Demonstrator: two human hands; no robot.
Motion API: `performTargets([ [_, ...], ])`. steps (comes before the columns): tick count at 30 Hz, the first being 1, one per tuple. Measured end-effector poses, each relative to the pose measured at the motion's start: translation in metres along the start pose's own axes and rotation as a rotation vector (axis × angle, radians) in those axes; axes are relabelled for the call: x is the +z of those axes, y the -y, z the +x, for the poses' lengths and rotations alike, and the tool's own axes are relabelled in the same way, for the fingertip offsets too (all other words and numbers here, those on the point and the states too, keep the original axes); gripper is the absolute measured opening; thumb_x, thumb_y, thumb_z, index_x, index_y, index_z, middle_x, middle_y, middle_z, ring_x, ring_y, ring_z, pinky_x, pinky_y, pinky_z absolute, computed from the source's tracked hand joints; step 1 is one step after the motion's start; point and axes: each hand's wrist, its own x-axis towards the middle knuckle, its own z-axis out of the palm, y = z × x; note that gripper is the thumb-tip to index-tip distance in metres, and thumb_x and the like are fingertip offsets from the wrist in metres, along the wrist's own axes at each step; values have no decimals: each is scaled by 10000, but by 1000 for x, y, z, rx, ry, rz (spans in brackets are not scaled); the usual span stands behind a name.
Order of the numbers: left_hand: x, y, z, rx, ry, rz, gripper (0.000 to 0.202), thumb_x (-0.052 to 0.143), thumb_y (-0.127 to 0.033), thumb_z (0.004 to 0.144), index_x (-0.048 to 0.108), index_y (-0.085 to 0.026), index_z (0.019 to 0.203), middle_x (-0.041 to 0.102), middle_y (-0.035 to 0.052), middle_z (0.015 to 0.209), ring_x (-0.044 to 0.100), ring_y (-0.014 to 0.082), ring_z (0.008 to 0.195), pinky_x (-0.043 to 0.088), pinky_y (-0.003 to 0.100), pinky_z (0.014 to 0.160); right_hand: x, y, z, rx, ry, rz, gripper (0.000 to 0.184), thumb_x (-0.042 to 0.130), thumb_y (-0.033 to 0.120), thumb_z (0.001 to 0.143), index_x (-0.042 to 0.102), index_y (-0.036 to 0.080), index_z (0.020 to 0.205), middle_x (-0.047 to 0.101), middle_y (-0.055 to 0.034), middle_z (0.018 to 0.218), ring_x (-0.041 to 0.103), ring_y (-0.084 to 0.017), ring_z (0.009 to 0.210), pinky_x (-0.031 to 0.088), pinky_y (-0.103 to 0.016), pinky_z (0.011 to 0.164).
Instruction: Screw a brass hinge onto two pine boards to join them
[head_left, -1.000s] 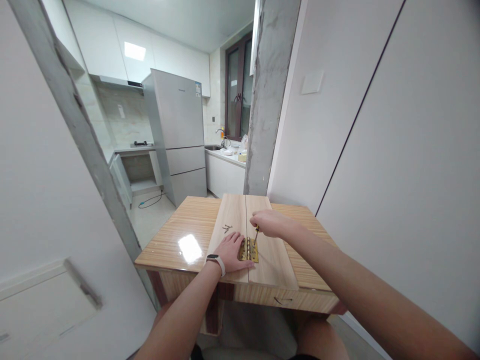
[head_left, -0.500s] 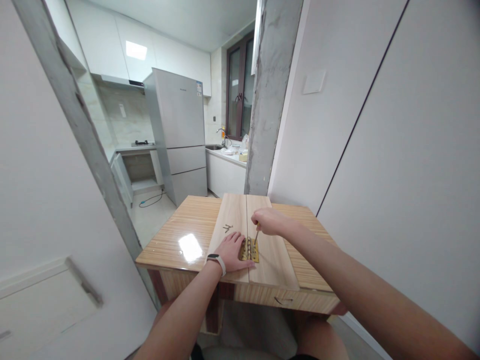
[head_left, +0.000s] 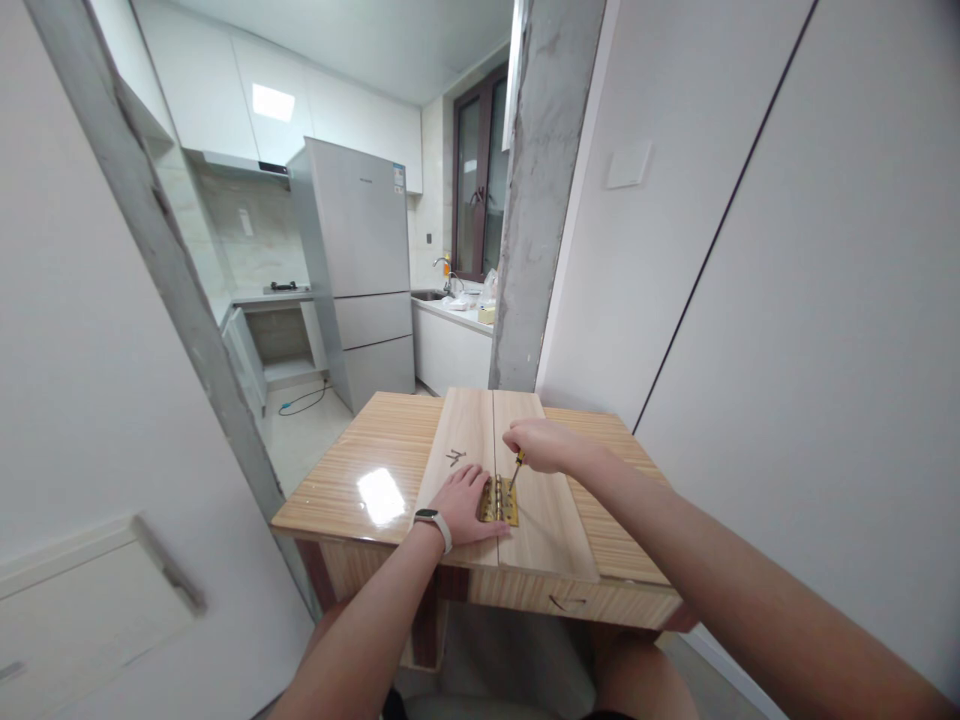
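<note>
A brass hinge [head_left: 498,500] lies unfolded across the seam between two pale wooden boards [head_left: 536,535]. My left hand [head_left: 463,503] rests on the left board, fingers stretched out, its thumb and fingertips beside the hinge and pressing at its left edge. In my right hand [head_left: 541,444] is a screwdriver [head_left: 517,468] with a yellow handle, mostly covered by the closed fingers. Its shaft slants down to the hinge's right leaf, and the tip meets the upper part of that leaf. Several loose screws [head_left: 455,457] lie on the left board above my left hand.
The boards lie on a striped wooden table [head_left: 337,490] with a drawer handle [head_left: 567,603] at its front. Beyond it stand a grey fridge [head_left: 364,240] and a counter with a sink [head_left: 430,295]. A white wall [head_left: 750,300] rises close on the right.
My right hand has turned a little around the screwdriver, so more of the yellow handle shows and the shaft leans further. My left hand stays in place.
</note>
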Motion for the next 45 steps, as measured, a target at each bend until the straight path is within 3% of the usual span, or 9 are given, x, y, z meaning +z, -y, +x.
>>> performTargets([
  [10, -3, -3, 0, 4, -10, -3, 1028, 631, -862, 672, 452, -217, 1451, 442, 160, 1507, 337, 393, 1429, 254, 522, 1196, 5, 9, -1, -47, -97, -77, 128, 643, 104, 811, 724, 189, 863, 718, -126, 944, 678, -242, 914, 446, -298, 748],
  [15, -1, -1, 0, 0, -3, 16, 1044, 615, -880, 668, 455, -208, 1451, 439, 164, 1509, 330, 401, 1431, 252, 537, 1196, 0, 13, -2, 52, 7, -113, 154, 674, 222, 820, 749, 174, 946, 737, -152, 993, 695, -267, 937, 474, -317, 767],
  [21, 2, 1, 1, 1, 13, 51, 1066, 573, -908, 672, 448, -196, 1456, 434, 165, 1516, 338, 398, 1430, 264, 529, 1198, -3, 12, -6, 149, 106, -112, 350, 603, 442, 911, 723, 142, 1046, 732, -177, 1024, 694, -286, 970, 478, -324, 755],
  [25, 2, 1, 0, 3, 12, 58, 1081, 561, -915, 673, 436, -191, 1466, 428, 168, 1522, 334, 399, 1432, 268, 527, 1197, -3, 7, -10, 50, 88, -94, 303, 706, 283, 831, 660, 170, 1108, 684, -138, 1112, 677, -237, 954, 448, -271, 710],
  [31, 2, 1, 1, 3, 11, 62, 1068, 570, -902, 681, 432, -194, 1468, 420, 166, 1528, 327, 398, 1436, 257, 530, 1200, -1, 9, -4, -32, -19, -143, 124, 597, 142, 878, 683, 181, 958, 684, -102, 1025, 653, -216, 953, 425, -272, 736],
  [35, 4, 2, 1, 4, 13, 65, 1066, 566, -903, 684, 433, -194, 1468, 420, 167, 1530, 326, 399, 1437, 257, 534, 1199, 2, 9, 0, -53, -71, -171, 136, 567, 136, 901, 695, 174, 929, 690, -109, 992, 640, -228, 984, 424, -284, 759],
  [45, 2, 1, 1, 7, 3, 67, 1066, 563, -907, 681, 438, -196, 1467, 429, 168, 1523, 337, 393, 1434, 264, 531, 1198, 6, 5, 1, -5, -38, -134, 140, 633, 179, 858, 702, 183, 980, 707, -114, 1044, 660, -229, 983, 441, -278, 768],
])
